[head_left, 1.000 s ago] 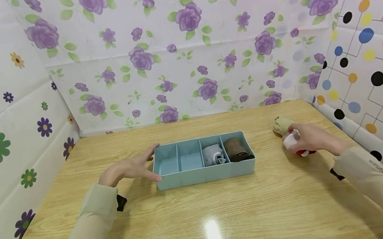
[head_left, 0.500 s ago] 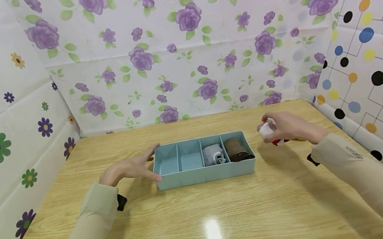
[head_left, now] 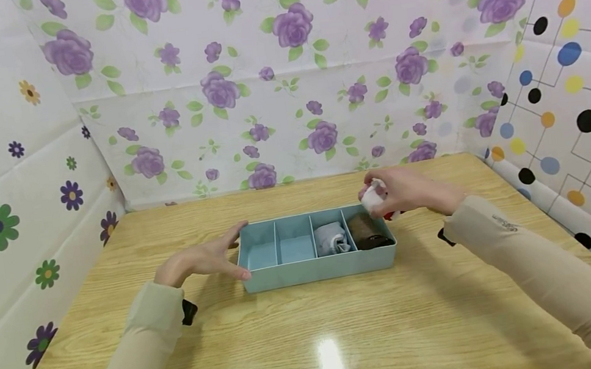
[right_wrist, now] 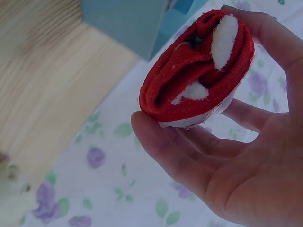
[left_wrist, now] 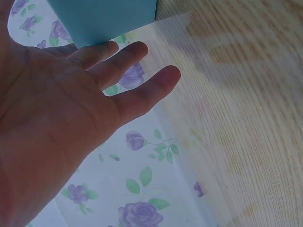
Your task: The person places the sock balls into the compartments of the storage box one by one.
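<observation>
My right hand [head_left: 409,189] holds a rolled sock [head_left: 371,196] over the back right corner of a pale blue divided box [head_left: 317,271]. The right wrist view shows the sock's red, folded inside with white patches [right_wrist: 225,42], pinched between thumb and fingers. My left hand [head_left: 197,264] spreads at the box's left end, thumb at the front corner and forefinger at the back corner. Its other fingers extend fairly straight in the left wrist view. Inside the box, a grey rolled sock [head_left: 331,238] lies in the third compartment and a brown rolled sock [head_left: 364,231] in the rightmost.
The box stands on a wood-grain table [head_left: 270,341]; its two left compartments show bare bottoms. Flowered sheeting [head_left: 276,119] rises behind the table, and a dotted sheet [head_left: 577,131] hangs at the right. A blurred cream-coloured thing [right_wrist: 14,194] shows at the right wrist view's edge.
My right hand has carried the red and white sock leftward from the table's right side to the box. The cream rolled item is now hidden in the head view. My left hand stays put.
</observation>
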### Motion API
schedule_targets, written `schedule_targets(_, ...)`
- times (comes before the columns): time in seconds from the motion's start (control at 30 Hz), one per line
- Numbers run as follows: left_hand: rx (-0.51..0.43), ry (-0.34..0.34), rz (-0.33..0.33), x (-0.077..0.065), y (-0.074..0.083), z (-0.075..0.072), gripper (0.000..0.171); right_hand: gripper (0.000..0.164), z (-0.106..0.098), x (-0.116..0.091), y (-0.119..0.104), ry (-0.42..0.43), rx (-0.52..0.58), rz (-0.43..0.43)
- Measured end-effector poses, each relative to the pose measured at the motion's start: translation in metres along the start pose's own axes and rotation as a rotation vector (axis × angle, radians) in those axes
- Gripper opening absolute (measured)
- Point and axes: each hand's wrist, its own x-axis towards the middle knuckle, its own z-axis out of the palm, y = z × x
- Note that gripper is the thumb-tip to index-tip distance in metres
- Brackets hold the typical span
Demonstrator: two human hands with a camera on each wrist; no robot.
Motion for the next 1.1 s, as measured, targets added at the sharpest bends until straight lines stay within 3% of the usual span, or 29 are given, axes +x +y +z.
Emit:
schedule_targets(0.4, -0.011, 0.01, -0.01, -0.001, -0.001, 0.0, 0.12, 0.062, 0.008, 0.027, -0.049, -0.055, -0.001, -0.084)
schedule_targets(0.87, -0.015, -0.002, -0.006, 0.001, -0.004, 0.001, 0.12, 0.058, 0.028, 0.049, -0.095, -0.053, 0.003, -0.24)
schedule_targets(1.1, -0.015, 0.002, -0.006, 0.0, -0.002, 0.0, 0.12, 0.061, 0.034, 0.056, -0.112, -0.079, -0.007, -0.241)
